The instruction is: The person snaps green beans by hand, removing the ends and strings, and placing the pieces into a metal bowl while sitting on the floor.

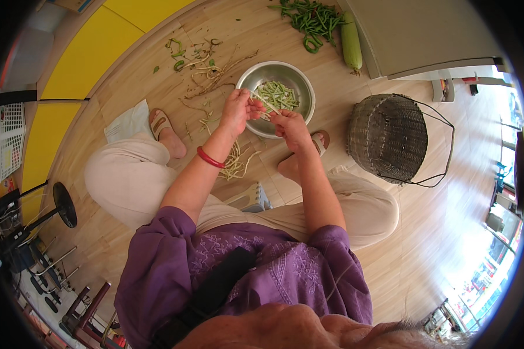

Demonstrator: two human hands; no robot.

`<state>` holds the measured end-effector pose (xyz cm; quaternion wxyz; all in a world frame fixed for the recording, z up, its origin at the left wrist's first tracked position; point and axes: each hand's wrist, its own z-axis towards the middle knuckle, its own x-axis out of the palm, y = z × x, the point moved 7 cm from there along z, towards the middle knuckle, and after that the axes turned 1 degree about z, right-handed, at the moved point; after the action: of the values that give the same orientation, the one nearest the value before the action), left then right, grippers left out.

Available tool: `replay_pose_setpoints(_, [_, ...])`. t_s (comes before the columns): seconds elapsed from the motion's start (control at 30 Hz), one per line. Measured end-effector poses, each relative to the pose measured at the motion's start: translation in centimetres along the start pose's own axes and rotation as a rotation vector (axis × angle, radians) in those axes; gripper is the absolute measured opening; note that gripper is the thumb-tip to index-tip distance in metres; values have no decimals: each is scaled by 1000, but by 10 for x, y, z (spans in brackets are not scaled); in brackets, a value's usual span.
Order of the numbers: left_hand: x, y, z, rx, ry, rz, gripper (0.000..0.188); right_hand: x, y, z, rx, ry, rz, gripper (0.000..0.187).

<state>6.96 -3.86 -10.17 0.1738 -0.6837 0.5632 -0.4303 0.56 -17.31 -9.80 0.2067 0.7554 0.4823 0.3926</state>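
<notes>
Over the near edge of a steel bowl point(310, 87), my two hands hold a pale long bean point(264, 102) stretched between them. My left hand point(239, 111) is closed on its upper left end, fingers curled, with a red bangle point(210, 157) on that wrist. My right hand point(291, 127) pinches the other end at the bowl's near rim. Short pieces of cut bean point(277, 95) lie inside the bowl. Between my feet, on the floor, a loose pile of whole long beans point(233, 164) is partly hidden by my left forearm.
Left of the bowl lie dry stems and scraps point(209, 72). Farther back are a heap of green pods point(311, 22) and a pale green gourd point(350, 43) beside a cabinet. A dark woven basket point(384, 139) lies to the right, its handle outward. Yellow cabinets point(73, 64) line the left.
</notes>
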Motion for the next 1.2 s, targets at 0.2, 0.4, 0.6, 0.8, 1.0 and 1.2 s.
replay_pose_setpoints(0.2, [16, 4, -4, -119, 258, 80, 11, 4, 3, -3, 4, -6, 125, 8])
replay_pose_setpoints(0.4, [23, -1, -10, -59, 416, 258, 19, 1, 1, -1, 1, -14, 129, 11])
replay_pose_setpoints(0.6, [22, 2, -12, -137, 402, 177, 21, 4, -2, -1, 13, 6, 128, 12])
replay_pose_setpoints(0.8, [22, 16, -13, -231, 432, -15, 18, 6, 1, -3, 5, -12, 126, 11])
replay_pose_setpoints(1.0, [22, 18, -14, -242, 415, 139, 14, -1, -7, 0, 32, -27, 182, 10])
replay_pose_setpoints(1.2, [11, 24, -15, -318, 407, 324, 16, -26, -9, 9, -13, -161, 347, 8])
